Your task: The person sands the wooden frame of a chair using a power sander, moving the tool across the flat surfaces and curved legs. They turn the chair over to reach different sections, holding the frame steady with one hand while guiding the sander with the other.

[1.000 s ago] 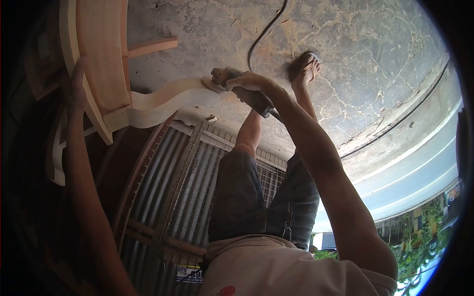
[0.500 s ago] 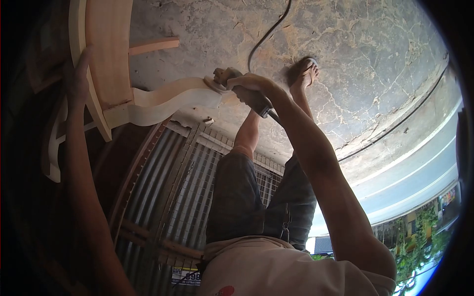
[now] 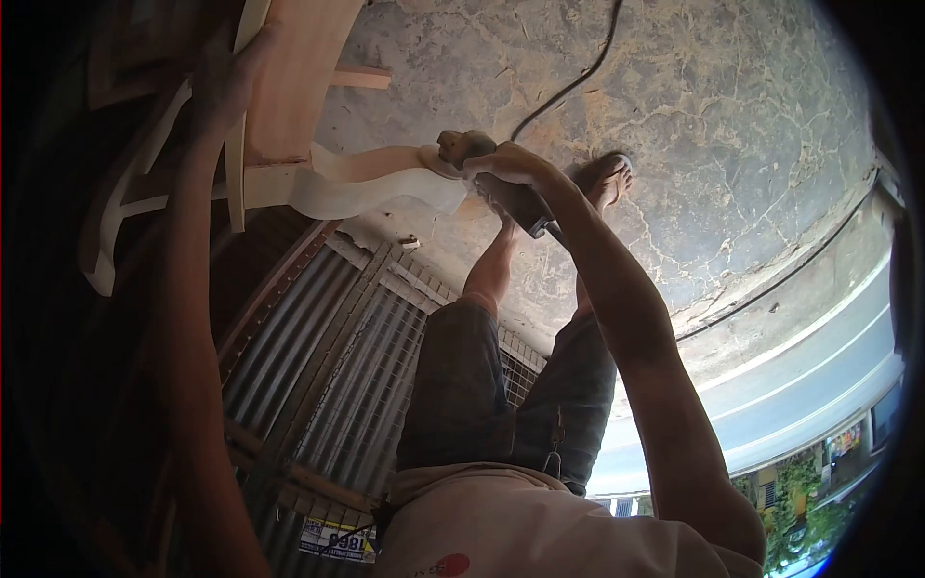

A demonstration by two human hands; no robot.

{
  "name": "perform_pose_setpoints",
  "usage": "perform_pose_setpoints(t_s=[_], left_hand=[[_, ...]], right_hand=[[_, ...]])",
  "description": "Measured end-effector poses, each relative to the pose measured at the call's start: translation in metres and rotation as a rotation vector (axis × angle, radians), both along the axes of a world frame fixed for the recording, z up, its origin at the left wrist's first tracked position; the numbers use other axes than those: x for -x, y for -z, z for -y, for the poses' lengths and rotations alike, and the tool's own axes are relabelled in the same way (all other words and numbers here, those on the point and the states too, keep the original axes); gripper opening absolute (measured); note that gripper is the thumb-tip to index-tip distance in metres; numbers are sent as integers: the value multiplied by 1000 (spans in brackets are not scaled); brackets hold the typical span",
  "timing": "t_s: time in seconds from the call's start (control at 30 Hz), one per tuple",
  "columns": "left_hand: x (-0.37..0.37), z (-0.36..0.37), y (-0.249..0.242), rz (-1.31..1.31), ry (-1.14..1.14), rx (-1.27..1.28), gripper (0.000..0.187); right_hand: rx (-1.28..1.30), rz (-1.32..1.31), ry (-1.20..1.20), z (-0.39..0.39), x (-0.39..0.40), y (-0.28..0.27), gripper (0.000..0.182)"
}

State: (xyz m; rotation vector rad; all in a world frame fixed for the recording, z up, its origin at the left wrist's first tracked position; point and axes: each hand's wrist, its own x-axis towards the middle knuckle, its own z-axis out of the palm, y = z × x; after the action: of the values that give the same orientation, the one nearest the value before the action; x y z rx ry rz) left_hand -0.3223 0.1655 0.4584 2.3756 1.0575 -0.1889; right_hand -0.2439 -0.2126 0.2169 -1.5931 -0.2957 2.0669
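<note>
My right hand (image 3: 509, 166) is closed around an angle grinder (image 3: 518, 204), with its disc (image 3: 438, 162) against the end of a curved wooden leg (image 3: 385, 183). The leg belongs to an unpainted piece of wooden furniture (image 3: 303, 82) lying tipped at the upper left. Up on the pale edge rail (image 3: 239, 144) of that piece, my left hand (image 3: 236, 77) grips the wood; shadow hides part of its fingers. Another curved leg (image 3: 106, 246) shows in the dark at the left.
A black cord (image 3: 568, 91) runs across the cracked concrete floor (image 3: 732, 125). My sandalled foot (image 3: 607, 180) stands near the grinder. Corrugated metal sheets and a wire mesh panel (image 3: 361, 356) are at the lower left. A printed sign (image 3: 337, 539) hangs there.
The furniture, the grinder and both hands appear shifted to the right in view, as the camera has turned. The grinder stays at the leg's end, and the left hand stays on the rail.
</note>
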Motion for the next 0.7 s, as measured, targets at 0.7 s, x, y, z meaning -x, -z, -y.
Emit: perform_pose_setpoints(t_s=[0.7], left_hand=[[-11, 24, -15, 124, 98, -179, 56]], right_hand=[[174, 503, -25, 91, -21, -60, 68]])
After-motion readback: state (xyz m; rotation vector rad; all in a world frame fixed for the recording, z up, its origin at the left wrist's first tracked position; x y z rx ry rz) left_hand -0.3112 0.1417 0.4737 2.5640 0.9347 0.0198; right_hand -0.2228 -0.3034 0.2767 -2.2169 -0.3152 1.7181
